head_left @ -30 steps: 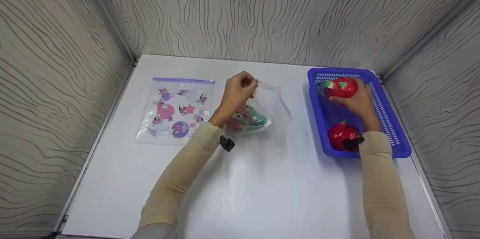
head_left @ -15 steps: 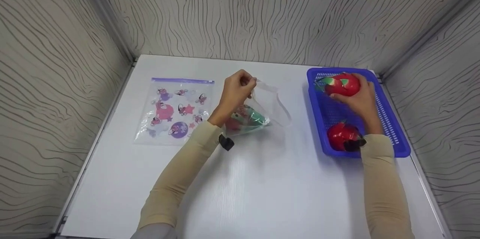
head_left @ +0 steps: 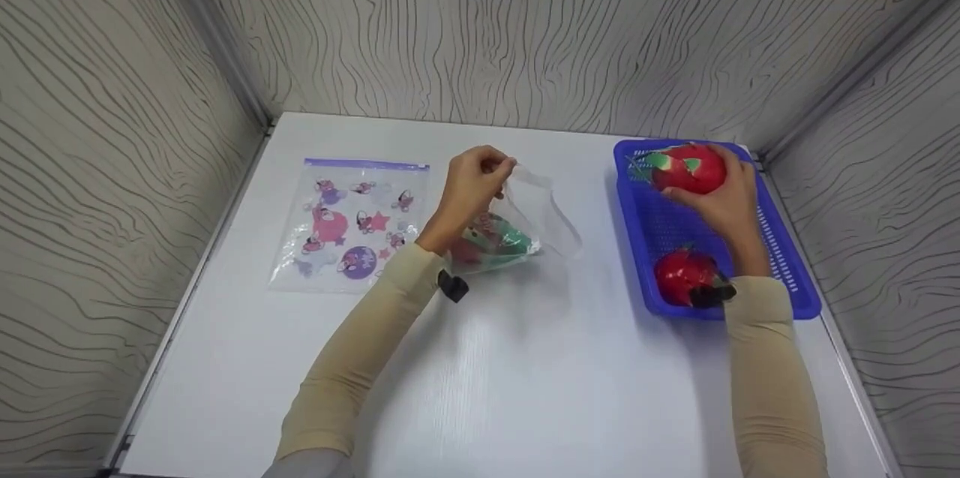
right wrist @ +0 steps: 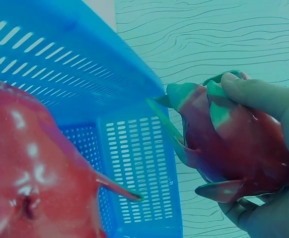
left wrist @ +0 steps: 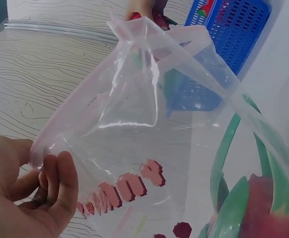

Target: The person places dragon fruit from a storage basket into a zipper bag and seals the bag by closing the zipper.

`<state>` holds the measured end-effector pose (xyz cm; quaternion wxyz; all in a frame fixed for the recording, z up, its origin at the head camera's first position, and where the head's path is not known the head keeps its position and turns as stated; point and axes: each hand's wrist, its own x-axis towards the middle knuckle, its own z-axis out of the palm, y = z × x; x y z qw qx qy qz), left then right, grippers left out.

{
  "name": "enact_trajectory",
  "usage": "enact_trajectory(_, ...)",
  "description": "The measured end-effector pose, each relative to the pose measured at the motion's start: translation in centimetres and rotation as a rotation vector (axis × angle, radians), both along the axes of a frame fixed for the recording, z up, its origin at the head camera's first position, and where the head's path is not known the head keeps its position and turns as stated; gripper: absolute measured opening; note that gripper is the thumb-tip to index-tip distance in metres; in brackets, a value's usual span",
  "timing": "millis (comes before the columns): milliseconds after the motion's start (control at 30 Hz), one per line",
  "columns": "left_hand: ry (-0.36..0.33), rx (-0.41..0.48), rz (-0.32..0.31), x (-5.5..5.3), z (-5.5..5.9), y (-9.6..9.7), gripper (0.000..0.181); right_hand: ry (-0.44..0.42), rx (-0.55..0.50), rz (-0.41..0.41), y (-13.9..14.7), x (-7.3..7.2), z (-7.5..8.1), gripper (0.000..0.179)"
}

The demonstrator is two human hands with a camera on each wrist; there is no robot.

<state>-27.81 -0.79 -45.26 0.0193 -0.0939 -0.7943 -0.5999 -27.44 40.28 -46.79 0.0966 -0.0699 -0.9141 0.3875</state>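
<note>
My left hand [head_left: 474, 181] pinches the rim of a clear plastic bag [head_left: 536, 211] near the table's middle, and its mouth hangs partly open to the right. Through the film shows a red and green dragon fruit [left wrist: 271, 203] inside. Pink lettering marks the bag's side in the left wrist view. My right hand [head_left: 727, 196] grips another dragon fruit [right wrist: 239, 139], red with green-tipped scales, over the far end of the blue basket [head_left: 634, 238]. A further red dragon fruit [head_left: 681, 275] lies at the basket's near end, partly covered by the black wrist strap.
On the left, a flat zip bag [head_left: 360, 226] with pink and purple cartoon prints and a purple slider lies on the white table [head_left: 495, 373]. Wood-grain panels [head_left: 480, 28] enclose the table at the back and sides.
My right hand, holding the dragon fruit, has shifted slightly up and to the right over the basket. The left hand keeps its pinch on the bag, whose open mouth sways a little.
</note>
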Motion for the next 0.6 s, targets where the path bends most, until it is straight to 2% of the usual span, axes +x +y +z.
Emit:
enact_trajectory(267,0.037,0.008,0.010,-0.5,0.1,0.1,0.017,0.013,0.000,-0.008,-0.6,0.4,0.6,0.105)
enact_trajectory(600,0.054,0.028,0.017,-0.7,0.1,-0.1,0.017,0.076,-0.010,-0.012,-1.4,0.6,0.9,0.101)
